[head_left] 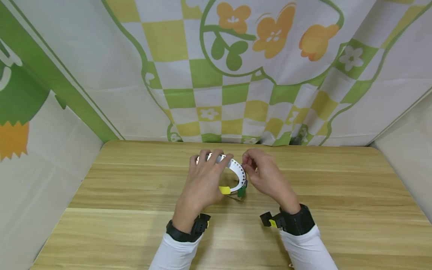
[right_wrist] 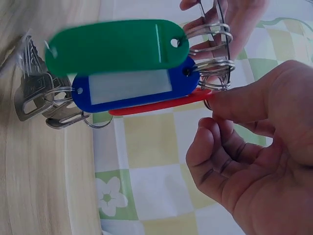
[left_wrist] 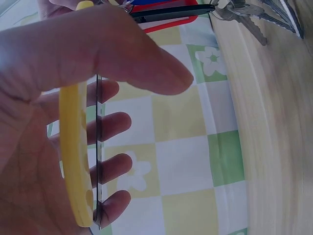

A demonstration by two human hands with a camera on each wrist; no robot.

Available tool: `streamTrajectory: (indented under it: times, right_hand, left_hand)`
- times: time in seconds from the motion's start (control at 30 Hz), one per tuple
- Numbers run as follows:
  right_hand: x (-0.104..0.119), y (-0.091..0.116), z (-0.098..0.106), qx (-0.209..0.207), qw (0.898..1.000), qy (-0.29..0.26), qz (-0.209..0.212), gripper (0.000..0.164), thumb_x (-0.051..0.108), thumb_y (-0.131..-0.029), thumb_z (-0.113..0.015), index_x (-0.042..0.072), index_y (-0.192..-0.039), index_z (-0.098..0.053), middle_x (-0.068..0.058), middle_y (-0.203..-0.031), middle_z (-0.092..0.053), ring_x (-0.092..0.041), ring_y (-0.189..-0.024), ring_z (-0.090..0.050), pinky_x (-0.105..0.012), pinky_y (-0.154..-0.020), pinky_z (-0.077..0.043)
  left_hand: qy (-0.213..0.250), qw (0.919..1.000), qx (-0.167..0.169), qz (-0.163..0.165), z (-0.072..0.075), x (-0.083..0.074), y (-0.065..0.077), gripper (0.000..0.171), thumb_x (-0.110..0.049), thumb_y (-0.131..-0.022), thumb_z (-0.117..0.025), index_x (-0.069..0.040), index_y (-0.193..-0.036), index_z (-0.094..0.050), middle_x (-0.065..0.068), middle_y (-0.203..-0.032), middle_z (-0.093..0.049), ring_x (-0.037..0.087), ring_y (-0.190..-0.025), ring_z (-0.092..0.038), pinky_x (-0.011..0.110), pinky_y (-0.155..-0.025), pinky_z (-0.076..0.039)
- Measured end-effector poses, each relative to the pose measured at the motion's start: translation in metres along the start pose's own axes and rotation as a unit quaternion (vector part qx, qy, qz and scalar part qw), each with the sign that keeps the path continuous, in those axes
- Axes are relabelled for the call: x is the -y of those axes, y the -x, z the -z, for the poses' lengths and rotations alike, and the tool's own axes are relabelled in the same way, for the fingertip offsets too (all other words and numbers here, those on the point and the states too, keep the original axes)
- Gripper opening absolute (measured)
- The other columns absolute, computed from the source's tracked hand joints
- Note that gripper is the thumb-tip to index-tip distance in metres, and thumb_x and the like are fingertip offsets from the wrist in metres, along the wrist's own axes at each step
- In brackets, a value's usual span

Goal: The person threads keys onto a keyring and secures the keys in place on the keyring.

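Note:
A white, hole-punched hoop [head_left: 239, 173] with a yellow part [head_left: 225, 190] is held up over the table by my left hand [head_left: 203, 182], whose fingers wrap its far side. The left wrist view gives its yellow edge [left_wrist: 76, 156] and a thin wire beside it. Split rings [right_wrist: 215, 64] hang on the wire, bearing a green key tag [right_wrist: 107, 49], a blue key tag [right_wrist: 90, 102] and a red key tag [right_wrist: 151, 105]. Keys [right_wrist: 34, 95] dangle from the tags. At the red tag's ring end, my right hand [head_left: 268, 176] pinches with thumb and fingertips; the exact contact is partly hidden.
The wooden table [head_left: 135, 225] spreads beneath both hands. Behind its far edge hangs a checkered, flowered curtain [head_left: 236, 93]. Pale wall coverings [head_left: 60, 150] flank the table. Each wrist wears a black strap [head_left: 297, 221] with a small camera mount.

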State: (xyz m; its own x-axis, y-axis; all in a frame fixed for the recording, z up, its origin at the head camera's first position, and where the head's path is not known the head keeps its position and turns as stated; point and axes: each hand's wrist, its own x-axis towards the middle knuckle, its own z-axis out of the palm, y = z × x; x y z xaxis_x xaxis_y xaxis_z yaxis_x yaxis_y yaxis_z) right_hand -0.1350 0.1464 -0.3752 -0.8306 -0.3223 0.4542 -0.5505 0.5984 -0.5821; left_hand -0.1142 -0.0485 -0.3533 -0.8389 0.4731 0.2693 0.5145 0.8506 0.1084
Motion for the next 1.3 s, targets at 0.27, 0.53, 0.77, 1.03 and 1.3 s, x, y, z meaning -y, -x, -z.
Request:
streamTrajectory:
  times: [0.27, 0.53, 0.77, 1.03, 1.3]
  right_hand:
    - [0.0028, 0.0001, -0.0012, 0.000, 1.000, 0.019, -0.010, 0.018, 0.002, -0.077, -0.060, 0.017, -0.082, -0.051, 0.005, -0.074, -0.046, -0.009, -0.067, -0.045, -0.025, -0.057, -0.039]
    - [0.0017, 0.0010, -0.0016, -0.002, 1.000, 0.003, -0.015, 0.017, 0.003, -0.077, -0.060, 0.016, -0.082, -0.052, 0.005, -0.075, -0.047, -0.009, -0.067, -0.047, -0.024, -0.057, -0.040]
    - [0.0007, 0.0007, -0.0009, 0.014, 0.999, -0.023, -0.033, 0.017, 0.001, -0.077, -0.061, 0.014, -0.084, -0.053, 0.003, -0.075, -0.050, -0.011, -0.066, -0.049, -0.025, -0.057, -0.042]
    - [0.0014, 0.0002, -0.0002, 0.039, 0.998, -0.037, -0.042, 0.019, -0.002, -0.076, -0.057, 0.015, -0.084, -0.052, 0.004, -0.073, -0.050, -0.011, -0.064, -0.049, -0.026, -0.056, -0.042]
    - [0.0024, -0.0001, -0.0012, 0.018, 0.997, -0.044, -0.056, 0.019, -0.002, -0.074, -0.060, 0.014, -0.082, -0.054, 0.003, -0.072, -0.052, -0.011, -0.065, -0.051, -0.026, -0.057, -0.043]
  left_hand:
    - [-0.006, 1.0000, 0.000, -0.004, -0.0003, 0.0000, 0.0003, 0.095, -0.031, -0.044, -0.084, -0.023, -0.132, -0.047, 0.001, -0.127, -0.045, 0.030, -0.116, -0.038, 0.050, -0.088, -0.029]
    - [-0.003, 1.0000, -0.002, -0.008, -0.0006, -0.0005, -0.0003, 0.094, -0.029, -0.045, -0.083, -0.023, -0.132, -0.048, 0.001, -0.127, -0.045, 0.030, -0.117, -0.038, 0.051, -0.091, -0.028]
    - [-0.001, 1.0000, 0.003, -0.007, -0.0009, -0.0004, -0.0012, 0.093, -0.030, -0.046, -0.084, -0.024, -0.132, -0.048, 0.000, -0.127, -0.045, 0.029, -0.118, -0.037, 0.051, -0.094, -0.026]
    - [-0.007, 0.9999, 0.012, -0.007, -0.0008, -0.0015, -0.0009, 0.093, -0.028, -0.047, -0.083, -0.025, -0.133, -0.048, 0.000, -0.128, -0.045, 0.029, -0.119, -0.036, 0.051, -0.093, -0.025]
    - [-0.004, 0.9999, 0.010, -0.010, -0.0012, -0.0012, -0.0016, 0.093, -0.028, -0.047, -0.083, -0.024, -0.133, -0.048, 0.000, -0.130, -0.045, 0.029, -0.120, -0.036, 0.051, -0.095, -0.025]
